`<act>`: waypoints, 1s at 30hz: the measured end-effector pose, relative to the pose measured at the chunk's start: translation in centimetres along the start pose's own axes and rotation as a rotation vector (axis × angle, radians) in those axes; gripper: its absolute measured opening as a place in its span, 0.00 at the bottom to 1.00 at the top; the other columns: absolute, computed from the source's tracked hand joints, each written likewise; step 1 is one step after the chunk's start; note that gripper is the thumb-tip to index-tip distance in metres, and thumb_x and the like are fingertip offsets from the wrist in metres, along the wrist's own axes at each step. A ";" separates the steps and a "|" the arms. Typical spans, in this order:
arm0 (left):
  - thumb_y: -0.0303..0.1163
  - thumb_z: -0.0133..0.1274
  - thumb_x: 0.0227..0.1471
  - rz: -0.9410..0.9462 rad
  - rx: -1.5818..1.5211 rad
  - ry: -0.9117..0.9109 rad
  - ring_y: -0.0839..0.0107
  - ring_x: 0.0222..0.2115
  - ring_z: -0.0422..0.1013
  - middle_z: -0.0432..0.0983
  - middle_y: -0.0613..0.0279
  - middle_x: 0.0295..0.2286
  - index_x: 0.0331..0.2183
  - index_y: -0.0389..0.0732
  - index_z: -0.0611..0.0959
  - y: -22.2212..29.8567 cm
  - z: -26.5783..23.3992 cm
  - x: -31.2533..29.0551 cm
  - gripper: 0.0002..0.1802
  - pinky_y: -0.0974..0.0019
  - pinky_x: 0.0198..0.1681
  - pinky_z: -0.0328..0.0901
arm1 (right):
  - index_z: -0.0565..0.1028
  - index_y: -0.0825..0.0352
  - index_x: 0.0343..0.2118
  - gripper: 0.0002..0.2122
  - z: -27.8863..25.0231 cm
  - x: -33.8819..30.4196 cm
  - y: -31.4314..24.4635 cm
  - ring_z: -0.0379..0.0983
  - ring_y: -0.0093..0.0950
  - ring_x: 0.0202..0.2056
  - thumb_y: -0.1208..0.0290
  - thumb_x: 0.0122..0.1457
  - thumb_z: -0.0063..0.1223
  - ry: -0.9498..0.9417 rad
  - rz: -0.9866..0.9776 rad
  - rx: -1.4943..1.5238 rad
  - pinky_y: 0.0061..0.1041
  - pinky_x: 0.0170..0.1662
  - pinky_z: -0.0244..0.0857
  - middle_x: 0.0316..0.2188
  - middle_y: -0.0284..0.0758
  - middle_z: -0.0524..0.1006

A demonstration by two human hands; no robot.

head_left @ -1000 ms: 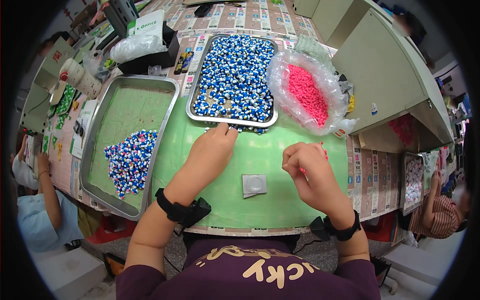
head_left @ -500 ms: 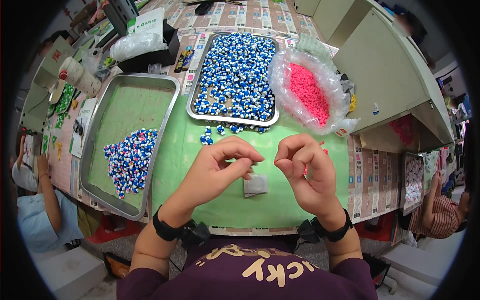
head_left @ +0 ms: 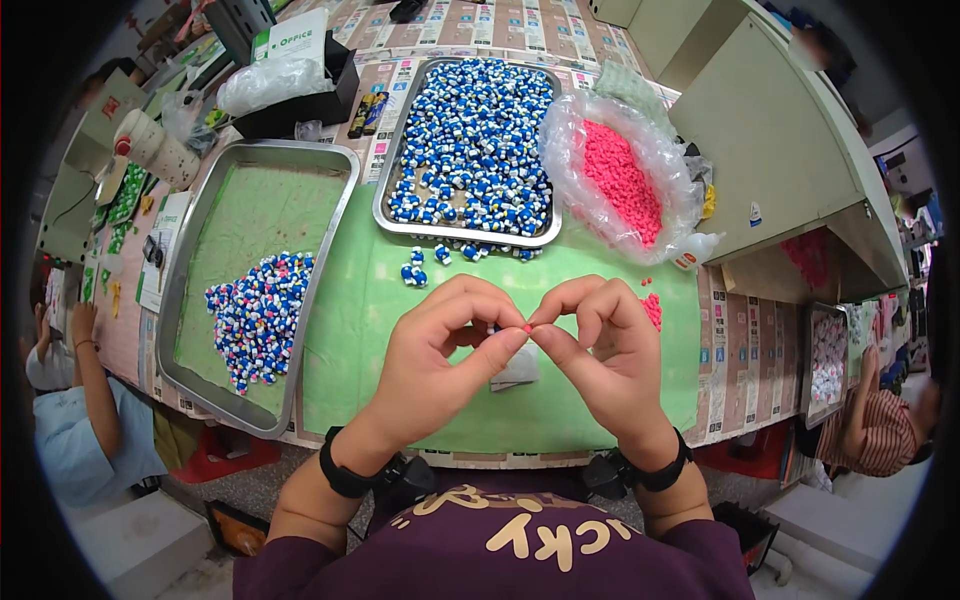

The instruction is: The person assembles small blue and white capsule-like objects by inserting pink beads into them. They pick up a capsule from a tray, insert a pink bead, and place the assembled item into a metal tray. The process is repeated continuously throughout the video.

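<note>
Above the green mat, the fingertips of my left hand (head_left: 445,350) and my right hand (head_left: 605,350) meet. A tiny red piece (head_left: 528,327) shows where they touch, pinched by my right thumb and forefinger. My left fingers are closed round a small blue piece (head_left: 493,328), mostly hidden by them. Below the fingertips lies a flat grey square pad (head_left: 515,370), partly covered by my hands. A small heap of pink-red pieces (head_left: 652,310) rests beside my right hand. Several loose blue-and-white pieces (head_left: 414,272) lie beyond my left hand.
A metal tray (head_left: 378,215) full of blue-and-white pieces stands at the far middle. To the left, another tray (head_left: 170,330) holds a pile of finished-looking small figures. A clear plastic bag (head_left: 565,170) of pink-red pieces and a white squeeze bottle (head_left: 698,246) sit far right, near a grey cabinet (head_left: 765,140).
My hands have come together from apart, and their fingertips now touch. The red piece in my right hand has moved left to my left fingertips.
</note>
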State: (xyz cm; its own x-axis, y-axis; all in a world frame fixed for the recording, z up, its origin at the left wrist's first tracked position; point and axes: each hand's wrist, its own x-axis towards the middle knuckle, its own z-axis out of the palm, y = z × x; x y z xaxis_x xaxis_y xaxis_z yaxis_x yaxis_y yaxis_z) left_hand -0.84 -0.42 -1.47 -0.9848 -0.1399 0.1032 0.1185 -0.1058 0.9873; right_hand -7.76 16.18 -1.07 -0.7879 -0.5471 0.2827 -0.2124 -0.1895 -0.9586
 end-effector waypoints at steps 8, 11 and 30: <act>0.18 0.59 0.46 0.453 0.604 -0.020 0.63 0.30 0.72 0.73 0.57 0.31 0.32 0.35 0.79 -0.2 0.3 0.2 0.08 0.65 0.31 0.68 | 0.61 0.65 0.24 0.13 -0.4 -0.6 -0.8 0.68 0.21 0.35 0.84 0.56 0.54 -0.021 0.190 -0.043 0.20 0.41 0.63 0.31 0.34 0.73; 0.16 0.58 0.47 0.368 0.560 -0.044 0.67 0.33 0.73 0.74 0.57 0.33 0.34 0.35 0.81 -0.3 0.0 0.0 0.09 0.69 0.34 0.69 | 0.61 0.66 0.24 0.12 -0.7 -0.5 -0.7 0.68 0.24 0.33 0.86 0.54 0.53 -0.066 0.167 -0.157 0.21 0.39 0.63 0.29 0.35 0.72; 0.20 0.55 0.54 -0.112 -0.208 0.128 0.68 0.40 0.76 0.77 0.54 0.42 0.44 0.31 0.77 -1.4 -2.7 0.0 0.14 0.67 0.45 0.71 | 0.63 0.65 0.26 0.11 -1.2 1.1 -0.8 0.69 0.34 0.30 0.88 0.47 0.50 -0.343 -0.019 -0.533 0.30 0.37 0.60 0.26 0.35 0.71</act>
State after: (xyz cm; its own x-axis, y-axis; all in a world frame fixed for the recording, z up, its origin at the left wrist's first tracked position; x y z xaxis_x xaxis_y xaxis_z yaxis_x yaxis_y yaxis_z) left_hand -0.66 -2.95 -3.14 -0.9707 -0.2377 -0.0344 0.0464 -0.3260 0.9442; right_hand -9.11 16.72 -0.04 -0.5698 -0.7946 0.2095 -0.5527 0.1819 -0.8133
